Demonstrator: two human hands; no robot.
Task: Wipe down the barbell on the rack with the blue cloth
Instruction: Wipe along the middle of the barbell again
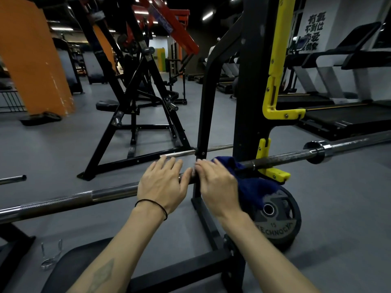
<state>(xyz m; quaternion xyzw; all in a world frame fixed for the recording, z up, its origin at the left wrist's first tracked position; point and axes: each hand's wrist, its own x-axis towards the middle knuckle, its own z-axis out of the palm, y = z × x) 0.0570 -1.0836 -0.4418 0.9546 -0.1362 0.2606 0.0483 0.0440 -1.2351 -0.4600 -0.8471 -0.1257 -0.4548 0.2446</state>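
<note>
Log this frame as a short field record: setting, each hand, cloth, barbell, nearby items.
setting: gym, rack with yellow hooks
left hand: laid over the barbell, fingers fairly straight
right hand: on the bar, against the blue cloth; its grip on the cloth cannot be judged
blue cloth: draped over the bar beside the hook
nearby: weight plate leaning by the rack base; spring collar on the floor

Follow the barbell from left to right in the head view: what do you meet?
Knurled steel barbell shaft → left hand resting on it → right hand → dark blue cloth → yellow rack hook → chrome barbell sleeve.
</note>
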